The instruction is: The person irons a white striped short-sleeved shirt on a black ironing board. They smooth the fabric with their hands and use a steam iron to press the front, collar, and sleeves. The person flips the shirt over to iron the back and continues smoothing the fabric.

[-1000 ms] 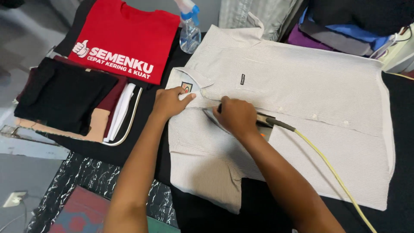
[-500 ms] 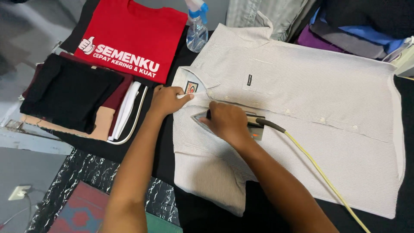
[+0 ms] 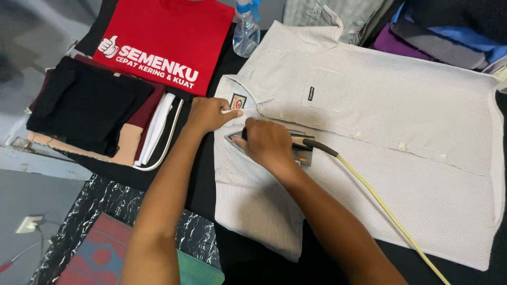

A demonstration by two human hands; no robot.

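A white, finely striped button-up shirt (image 3: 401, 121) lies spread flat on a dark ironing surface. My right hand (image 3: 266, 142) is closed around the handle of a clothes iron (image 3: 301, 148), which rests on the shirt just below the collar. A yellow cord (image 3: 385, 211) trails from the iron toward the lower right. My left hand (image 3: 208, 113) presses its fingers on the collar edge (image 3: 237, 97), beside a small neck label.
A folded red t-shirt with white print (image 3: 169, 42) and a stack of folded black, maroon, tan and white clothes (image 3: 95, 111) lie at the left. A clear spray bottle (image 3: 246, 31) stands at the top. More folded garments (image 3: 449, 26) are piled top right.
My right hand has slid the iron a little to the left, toward the collar. My left hand has stayed on the collar edge.
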